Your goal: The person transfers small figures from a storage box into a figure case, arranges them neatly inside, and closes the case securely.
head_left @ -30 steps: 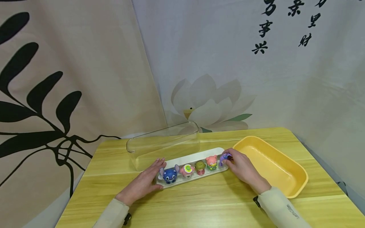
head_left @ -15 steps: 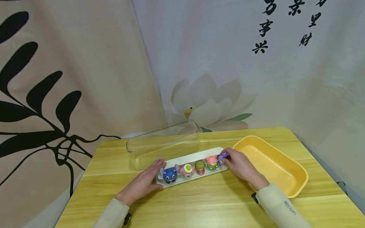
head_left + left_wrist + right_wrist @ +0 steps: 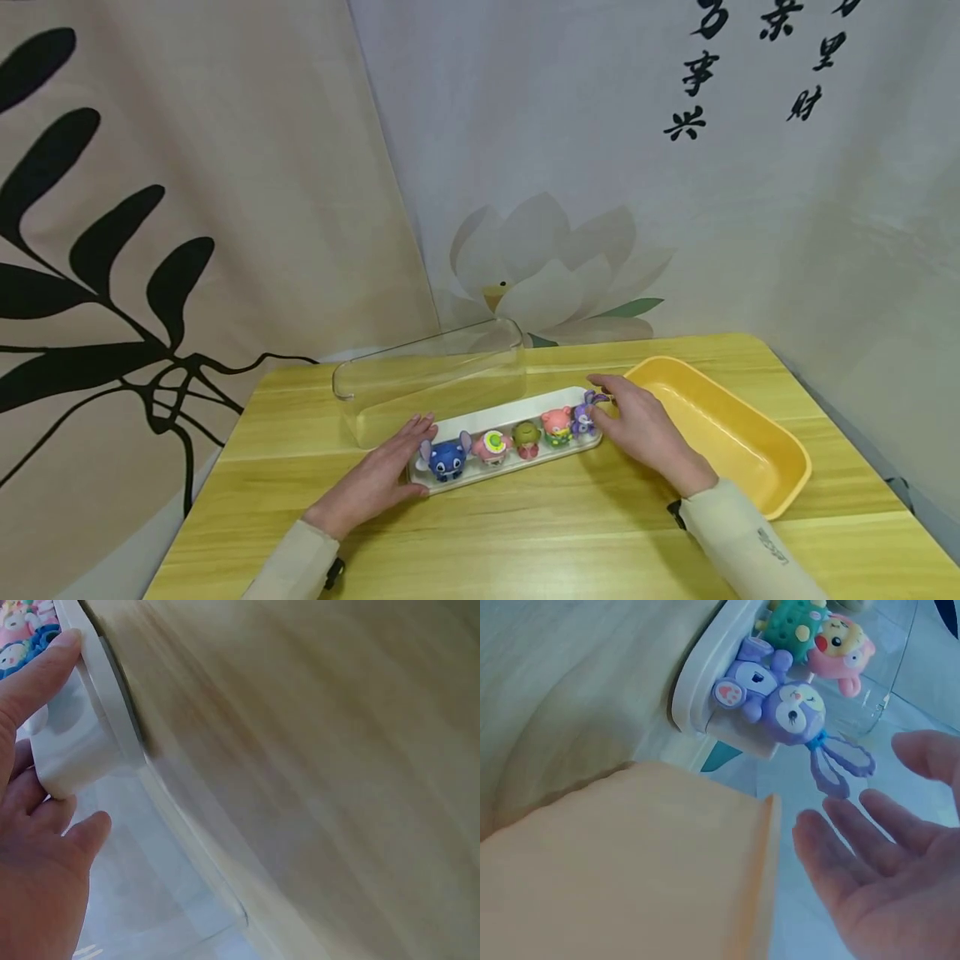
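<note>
A long white tray (image 3: 517, 412) holds a row of small toy figures. From left to right stand a blue figure with big ears (image 3: 447, 462), a pink one (image 3: 492, 450), an olive-green one (image 3: 527, 439), a pink bear figure (image 3: 557, 427) and a purple rabbit figure (image 3: 582, 421). My left hand (image 3: 382, 475) grips the tray's left end, thumb at the front corner and fingers at the back. Beside the rabbit, my right hand (image 3: 648, 425) is spread, with thumb and fingers apart. In the right wrist view the rabbit's long ears point toward the fingers, with a gap between.
A yellow basin (image 3: 801, 467) stands on the right of the wooden table (image 3: 480, 550), close to my right hand. Behind the white tray stands a clear plastic cover (image 3: 427, 387). A printed curtain (image 3: 562, 167) hangs at the table's back.
The purple rabbit moved slightly left to sit beside the pink bear in the tray. My right hand has let go of it and drawn back to the right. The left hand stays put.
</note>
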Available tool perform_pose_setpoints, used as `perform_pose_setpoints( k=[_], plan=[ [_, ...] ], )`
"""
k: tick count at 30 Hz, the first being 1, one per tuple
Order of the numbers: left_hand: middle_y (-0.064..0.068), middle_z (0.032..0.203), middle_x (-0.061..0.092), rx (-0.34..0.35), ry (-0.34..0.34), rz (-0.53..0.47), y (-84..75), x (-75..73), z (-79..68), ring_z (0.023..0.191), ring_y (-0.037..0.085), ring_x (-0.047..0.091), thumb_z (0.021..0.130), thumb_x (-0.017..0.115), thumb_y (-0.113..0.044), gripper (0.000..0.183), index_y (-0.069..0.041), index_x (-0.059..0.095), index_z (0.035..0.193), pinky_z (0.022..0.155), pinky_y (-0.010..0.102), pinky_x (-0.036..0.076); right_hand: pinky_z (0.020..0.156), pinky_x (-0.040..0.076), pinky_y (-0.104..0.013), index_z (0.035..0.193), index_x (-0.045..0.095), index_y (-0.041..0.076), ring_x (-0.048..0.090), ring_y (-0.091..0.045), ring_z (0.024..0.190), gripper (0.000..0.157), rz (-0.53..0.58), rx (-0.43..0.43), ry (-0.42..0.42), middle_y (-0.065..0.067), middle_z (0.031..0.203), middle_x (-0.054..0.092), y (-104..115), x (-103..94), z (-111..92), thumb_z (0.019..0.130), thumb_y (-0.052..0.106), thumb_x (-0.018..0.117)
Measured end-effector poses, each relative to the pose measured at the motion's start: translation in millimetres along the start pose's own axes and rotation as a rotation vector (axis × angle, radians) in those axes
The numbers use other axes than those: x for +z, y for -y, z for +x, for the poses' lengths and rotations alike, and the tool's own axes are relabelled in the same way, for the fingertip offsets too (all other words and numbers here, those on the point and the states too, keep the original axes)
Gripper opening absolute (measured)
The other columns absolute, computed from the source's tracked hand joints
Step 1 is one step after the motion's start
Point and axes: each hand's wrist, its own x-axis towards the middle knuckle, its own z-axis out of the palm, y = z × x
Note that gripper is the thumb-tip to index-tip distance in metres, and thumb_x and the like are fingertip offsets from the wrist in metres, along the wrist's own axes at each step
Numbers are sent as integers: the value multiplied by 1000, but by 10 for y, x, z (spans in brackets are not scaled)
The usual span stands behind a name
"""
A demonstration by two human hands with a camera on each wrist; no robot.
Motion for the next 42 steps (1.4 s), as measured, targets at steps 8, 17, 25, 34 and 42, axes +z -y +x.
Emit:
perform_pose_setpoints(
  k=[8,17,25,34,42],
  plan=[
    [9,168,31,15,-13,59,26,-15,-9,153,33,31,79,90,-29,95,-7,42,158,120,56,33,107,46,-64,141,59,2,56,-45,130,47,15,18,-62,-21,143,60,-42,-53,-62,104,31,63],
    [8,170,27,-16,-56,76,80,-94,-182,153,32,32,81,89,-37,93,-11,44,158,118,55,37,112,39,-65,142,59,3,50,-43,137,49,100,3,-94,-20,147,56,-11,-136,-162,106,37,59],
    [12,153,52,66,-361,163,20,-236,-429,136,36,53,89,80,-46,79,-8,51,151,105,60,50,108,44,-62,139,61,4,55,-40,131,47,125,-15,-117,-17,140,62,-3,-163,-246,106,37,60],
    [17,155,43,22,-748,-18,118,-394,-338,137,39,46,93,73,-54,83,2,48,149,120,31,37,108,44,-63,136,63,2,55,-42,130,40,128,-57,-135,-19,139,62,55,-178,-264,105,29,62],
    [2,174,-8,-427,-511,-356,338,-517,-133,156,47,7,85,87,-37,121,-21,1,168,115,78,22,111,43,-62,143,57,3,51,-41,136,51,160,-82,-85,-17,146,58,192,-155,-144,105,38,61]
  ],
)
